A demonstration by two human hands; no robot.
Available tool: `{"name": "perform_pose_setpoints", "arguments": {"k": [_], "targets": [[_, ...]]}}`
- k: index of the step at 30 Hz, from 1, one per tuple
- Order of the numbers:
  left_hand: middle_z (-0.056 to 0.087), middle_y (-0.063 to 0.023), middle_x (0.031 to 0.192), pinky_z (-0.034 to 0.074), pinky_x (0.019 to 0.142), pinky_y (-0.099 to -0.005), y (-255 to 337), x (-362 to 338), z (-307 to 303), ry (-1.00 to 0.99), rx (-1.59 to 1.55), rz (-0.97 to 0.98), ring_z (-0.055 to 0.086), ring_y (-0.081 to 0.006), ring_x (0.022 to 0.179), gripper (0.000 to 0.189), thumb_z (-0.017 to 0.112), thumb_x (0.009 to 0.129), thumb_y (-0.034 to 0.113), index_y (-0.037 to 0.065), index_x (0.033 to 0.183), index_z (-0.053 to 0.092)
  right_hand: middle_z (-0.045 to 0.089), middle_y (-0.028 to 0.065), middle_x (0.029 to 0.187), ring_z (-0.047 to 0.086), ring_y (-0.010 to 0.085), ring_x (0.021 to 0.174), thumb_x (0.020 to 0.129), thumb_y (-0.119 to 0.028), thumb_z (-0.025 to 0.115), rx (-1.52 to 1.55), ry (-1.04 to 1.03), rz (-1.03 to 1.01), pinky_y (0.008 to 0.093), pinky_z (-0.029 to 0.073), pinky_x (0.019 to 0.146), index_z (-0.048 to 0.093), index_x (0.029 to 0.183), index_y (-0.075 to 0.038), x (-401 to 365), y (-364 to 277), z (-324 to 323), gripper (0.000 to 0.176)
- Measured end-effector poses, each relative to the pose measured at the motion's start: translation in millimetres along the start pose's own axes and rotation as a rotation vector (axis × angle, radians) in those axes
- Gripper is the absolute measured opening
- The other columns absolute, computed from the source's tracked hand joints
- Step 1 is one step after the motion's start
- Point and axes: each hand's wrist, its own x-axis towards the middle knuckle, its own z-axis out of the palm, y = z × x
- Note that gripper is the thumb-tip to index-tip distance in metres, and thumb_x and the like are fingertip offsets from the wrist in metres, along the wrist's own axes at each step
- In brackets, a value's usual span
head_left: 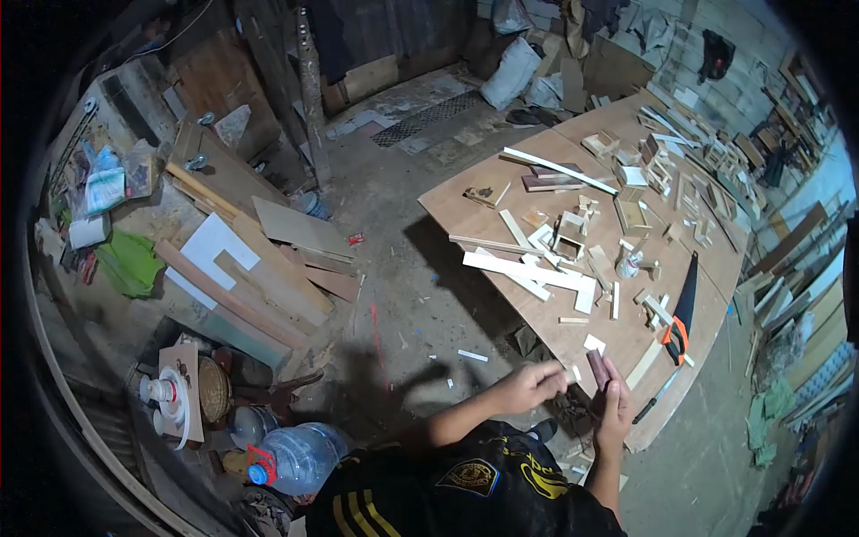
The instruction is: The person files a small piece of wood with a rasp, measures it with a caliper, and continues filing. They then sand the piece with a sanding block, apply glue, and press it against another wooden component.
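My left hand [534, 387] is closed in a pinch on a small pale wood piece [572, 374], held just beyond the near edge of the worktable [573, 336]. Close beside it, my right hand [614, 407] grips a dark reddish-brown wood block [598, 369] upright, its top end showing above the fingers. The two pieces are a short gap apart. A small white piece [594, 343] lies on the tabletop right behind the block.
Wood strips [528, 268], small wooden box frames [632, 215] and a white bottle [629, 261] cover much of the table. A handsaw [684, 309] with an orange handle lies at the right edge. Left of me stand a large water bottle [300, 456] and leaning boards [242, 268].
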Motion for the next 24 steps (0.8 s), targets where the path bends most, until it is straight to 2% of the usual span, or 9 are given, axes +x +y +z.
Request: {"name": "perform_pose_setpoints", "arguments": {"k": [3, 7, 12, 13, 15, 17, 19, 23, 24], "targets": [[0.053, 0.0024, 0.077, 0.042, 0.062, -0.0233, 7, -3, 11, -0.176, 0.056, -0.053, 0.048, -0.0051, 0.069, 0.024, 0.052, 0.097, 0.026, 0.004, 0.091, 0.057, 0.053, 0.0226, 0.128, 0.048, 0.0273, 0.123, 0.1, -0.017, 0.038, -0.152, -0.051, -0.043, 0.0359, 0.033, 0.106, 0.047, 0.128, 0.011, -2, 12, -3, 0.04], [0.049, 0.0042, 0.067, 0.038, 0.054, -0.0197, -8, 11, 6, 0.014, -0.021, -0.086, 0.045, -0.0044, 0.059, 0.024, 0.05, 0.098, 0.024, 0.003, 0.088, 0.057, 0.059, 0.0179, 0.122, 0.056, 0.0195, 0.109, 0.1, -0.026, 0.039, -0.084, 0.069, 0.01, 0.0301, 0.04, 0.097, 0.051, 0.126, 0.009, -9, -13, -1, 0.044], [0.053, 0.0002, 0.066, 0.039, 0.053, -0.0209, -11, 16, 28, -0.297, -0.081, -0.212, 0.048, -0.0062, 0.058, 0.023, 0.049, 0.097, 0.019, 0.001, 0.089, 0.061, 0.054, 0.0175, 0.129, 0.051, 0.0232, 0.12, 0.101, -0.017, 0.038, 0.125, 0.077, -0.035, 0.0318, 0.036, 0.103, 0.047, 0.129, 0.009, -22, 0, -11, 0.039], [0.055, -0.0014, 0.068, 0.04, 0.05, -0.0214, -24, 18, 24, -0.248, -0.047, -0.191, 0.05, -0.0067, 0.057, 0.02, 0.049, 0.097, 0.016, 0.002, 0.088, 0.06, 0.055, 0.0144, 0.13, 0.053, 0.0176, 0.116, 0.101, -0.018, 0.037, -0.004, 0.071, 0.062, 0.0269, 0.045, 0.089, 0.046, 0.131, 0.007, -30, -17, -13, 0.04], [0.056, -0.0025, 0.068, 0.04, 0.047, -0.0225, -37, 34, 17, -0.075, -0.412, -0.306, 0.05, -0.0068, 0.055, 0.019, 0.051, 0.096, 0.017, 0.003, 0.087, 0.058, 0.056, 0.0099, 0.129, 0.058, 0.007, 0.094, 0.101, -0.021, 0.037, -0.067, 0.087, 0.236, 0.0192, 0.043, 0.067, 0.045, 0.133, 0.004, -42, -4, -27, 0.041], [0.057, -0.0025, 0.067, 0.039, 0.045, -0.023, -44, 39, 14, -0.105, -0.278, -0.306, 0.049, -0.0069, 0.052, 0.018, 0.051, 0.096, 0.018, 0.004, 0.085, 0.056, 0.059, 0.0049, 0.125, 0.046, 0.0001, 0.069, 0.101, -0.023, 0.038, 0.143, 0.197, 0.132, 0.016, 0.032, 0.055, 0.048, 0.132, 0.001, -49, -2, -27, 0.041], [0.057, -0.0003, 0.063, 0.038, 0.046, -0.0206, -35, 37, 32, -0.242, -0.057, -0.421, 0.05, -0.0062, 0.053, 0.023, 0.057, 0.093, 0.024, 0.006, 0.079, 0.06, 0.046, -0.0084, 0.067, 0.032, 0.0027, 0.055, 0.101, -0.025, 0.04, 0.248, 0.434, 0.111, 0.0179, 0.028, 0.051, 0.054, 0.128, -0.002, -52, 13, -31, 0.038], [0.053, 0.0014, 0.059, 0.035, 0.045, -0.0217, -41, 46, 67, -0.416, 0.124, -0.369, 0.045, -0.0061, 0.049, 0.026, 0.058, 0.092, 0.021, 0.003, 0.074, 0.061, 0.058, -0.0048, 0.083, 0.032, 0.0021, 0.055, 0.101, -0.024, 0.041, 0.207, 0.318, 0.132, 0.0177, 0.027, 0.05, 0.053, 0.129, 0.0, -56, 21, -52, 0.039], [0.052, 0.0014, 0.058, 0.034, 0.044, -0.022, -37, 55, 72, -0.224, 0.083, -0.361, 0.044, -0.0063, 0.048, 0.028, 0.056, 0.094, 0.021, 0.002, 0.074, 0.06, 0.064, -0.0013, 0.097, 0.031, 0.0019, 0.055, 0.101, -0.023, 0.04, 0.114, 0.276, 0.181, 0.017, 0.027, 0.05, 0.053, 0.128, 0.001, -61, 21, -67, 0.039]]}}
